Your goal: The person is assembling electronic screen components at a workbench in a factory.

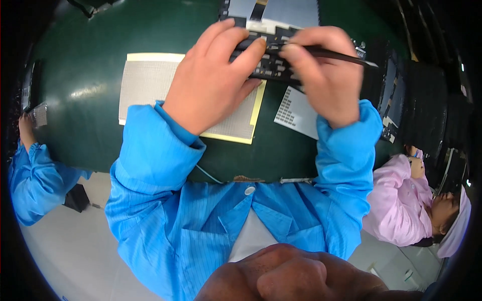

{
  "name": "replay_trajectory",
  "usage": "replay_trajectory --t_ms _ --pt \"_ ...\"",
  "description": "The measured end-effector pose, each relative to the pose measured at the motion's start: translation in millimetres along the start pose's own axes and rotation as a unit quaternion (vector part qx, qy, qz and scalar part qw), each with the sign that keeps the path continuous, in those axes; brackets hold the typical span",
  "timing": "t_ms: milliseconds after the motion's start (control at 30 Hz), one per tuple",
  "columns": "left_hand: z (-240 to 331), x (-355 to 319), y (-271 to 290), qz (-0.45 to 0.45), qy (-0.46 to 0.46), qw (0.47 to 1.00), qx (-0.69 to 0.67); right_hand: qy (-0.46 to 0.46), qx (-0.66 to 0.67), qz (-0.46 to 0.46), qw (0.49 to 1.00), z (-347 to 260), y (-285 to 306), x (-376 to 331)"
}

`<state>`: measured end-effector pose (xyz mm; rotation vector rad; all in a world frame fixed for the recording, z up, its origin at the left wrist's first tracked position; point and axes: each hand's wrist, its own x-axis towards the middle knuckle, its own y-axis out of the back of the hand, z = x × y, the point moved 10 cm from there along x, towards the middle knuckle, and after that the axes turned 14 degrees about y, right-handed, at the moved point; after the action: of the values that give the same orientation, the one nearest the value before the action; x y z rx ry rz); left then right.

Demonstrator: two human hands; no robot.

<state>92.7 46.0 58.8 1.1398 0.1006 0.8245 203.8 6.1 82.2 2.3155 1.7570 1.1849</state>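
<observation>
My left hand (216, 75) presses on a black panel-like part (273, 66) dotted with small pale pieces. Its fingers reach over the part and its thumb lies along the near edge, gripping it. From the right, my right hand (329, 75) pinches slim black tweezers (346, 56), whose working end is at the part, near my left index fingertip; the tip itself is hidden. Beyond the part lies a silvery-blue flat panel (288, 11) with a dark and gold strip. Below my right hand sits a white label sheet (296, 113) with rows of small dark rectangles.
A greyish gridded sheet with yellow edges (145, 90) lies under my left forearm on the green table (90, 120). More dark-edged panels (391, 95) are at the right. A person in blue (40, 175) is at the left, another in pink (399, 200) at the right.
</observation>
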Motion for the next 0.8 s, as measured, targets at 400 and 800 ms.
replay_trajectory --t_ms 400,800 --pt "15 -34 1 0.357 -0.247 0.901 -0.014 -0.295 0.243 0.012 0.924 15 -43 -110" --pt "20 -3 -5 0.027 0.007 0.998 0.06 -0.277 0.269 0.084 0.919 19 -19 -99"
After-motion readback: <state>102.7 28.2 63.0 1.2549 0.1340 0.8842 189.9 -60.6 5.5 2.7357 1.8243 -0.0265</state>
